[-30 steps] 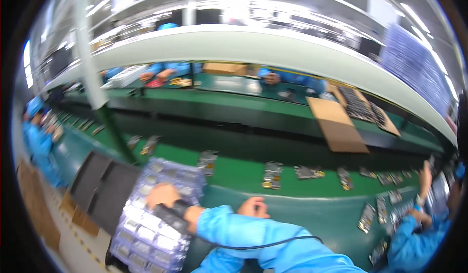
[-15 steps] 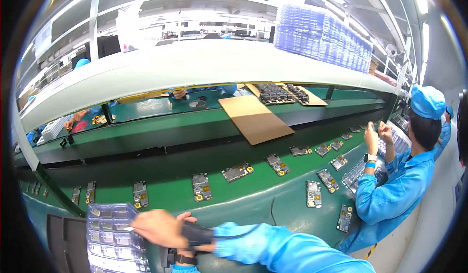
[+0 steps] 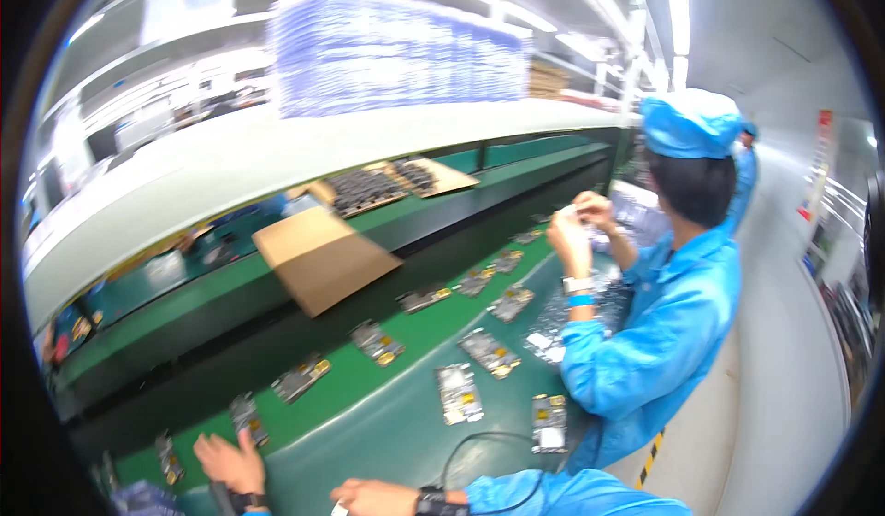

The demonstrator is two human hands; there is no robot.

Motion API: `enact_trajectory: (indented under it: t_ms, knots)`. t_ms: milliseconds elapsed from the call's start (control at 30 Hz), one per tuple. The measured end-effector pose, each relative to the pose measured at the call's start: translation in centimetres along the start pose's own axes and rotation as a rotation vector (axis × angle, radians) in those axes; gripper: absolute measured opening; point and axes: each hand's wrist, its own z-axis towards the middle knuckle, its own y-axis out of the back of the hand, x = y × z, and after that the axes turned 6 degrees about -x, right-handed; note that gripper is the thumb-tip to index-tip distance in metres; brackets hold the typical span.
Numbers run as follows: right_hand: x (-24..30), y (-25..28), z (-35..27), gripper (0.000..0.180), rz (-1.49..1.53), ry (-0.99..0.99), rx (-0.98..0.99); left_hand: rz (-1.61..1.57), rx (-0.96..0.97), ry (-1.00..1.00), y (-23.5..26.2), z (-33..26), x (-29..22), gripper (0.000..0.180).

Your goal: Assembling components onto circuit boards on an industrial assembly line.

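My left hand [image 3: 230, 465] reaches over the green conveyor belt at the lower left, its fingers spread and nothing in them. Just beyond its fingertips lies a circuit board [image 3: 247, 419] with a yellow round part; I cannot tell whether they touch. My right hand [image 3: 380, 498] is low at the bottom edge, above the green bench, its fingers closed on a small white piece [image 3: 339, 509] that is partly cut off by the frame. Part of the clear plastic tray [image 3: 143, 499] shows blurred at the lower left corner.
More circuit boards lie along the belt, and several, such as one board [image 3: 550, 424], lie on the green bench [image 3: 387, 433]. A black cable [image 3: 452, 456] loops there. A co-worker in blue [image 3: 659, 322] stands at the right. Cardboard [image 3: 323, 258] leans beyond the belt, below a white shelf.
My view has swung to the right. My right hand has come away from the plastic tray, still with the small white piece. My left hand now stretches out toward a circuit board.
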Motion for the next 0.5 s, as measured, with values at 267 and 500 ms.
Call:
enact_trajectory:
  t_ms: [267, 500]
  knots:
    - [-0.5, -0.7, -0.4, 0.018, 0.072, 0.07, -0.129, -0.048, -0.155, -0.159, -2.3, 1.5, 1.2, 0.052]
    - [-1.2, -1.5, -0.2, 0.015, 0.07, 0.042, -0.188, -0.053, -0.089, -0.147, 1.1, 0.9, -1.3, 0.059]
